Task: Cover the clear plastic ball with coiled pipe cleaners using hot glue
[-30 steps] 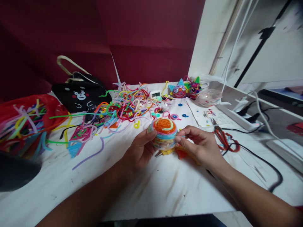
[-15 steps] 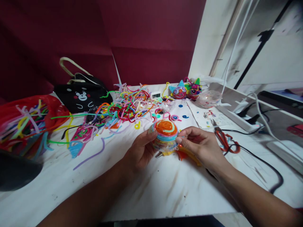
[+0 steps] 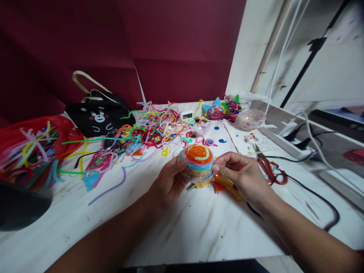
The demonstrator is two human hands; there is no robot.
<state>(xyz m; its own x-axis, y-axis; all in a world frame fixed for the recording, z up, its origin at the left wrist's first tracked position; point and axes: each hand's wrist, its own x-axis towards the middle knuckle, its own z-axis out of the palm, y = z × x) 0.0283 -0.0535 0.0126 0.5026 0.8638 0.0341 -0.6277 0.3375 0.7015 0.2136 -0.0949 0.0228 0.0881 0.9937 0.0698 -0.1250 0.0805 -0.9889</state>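
A round ball [image 3: 199, 161] is wrapped on top in orange, mint, pink and blue fuzzy strands, with a clear lower part. My left hand [image 3: 170, 180] grips its left side, thumb on the rim. At its right side my right hand [image 3: 241, 172] is closed in a pinch; what its fingertips hold, if anything, is too small to name. Just below the ball lies a yellow and orange tool [image 3: 229, 186] with a small red light, partly hidden behind the ball and my right hand.
Colourful pipe cleaners [image 3: 156, 127] are heaped behind, near a black bag [image 3: 99, 117]. A red bag [image 3: 68, 131] stands left. Red-handled pliers [image 3: 265, 167], a power strip [image 3: 290, 142] and black cables lie right. Two decorated figures [image 3: 214, 110] sit at the back.
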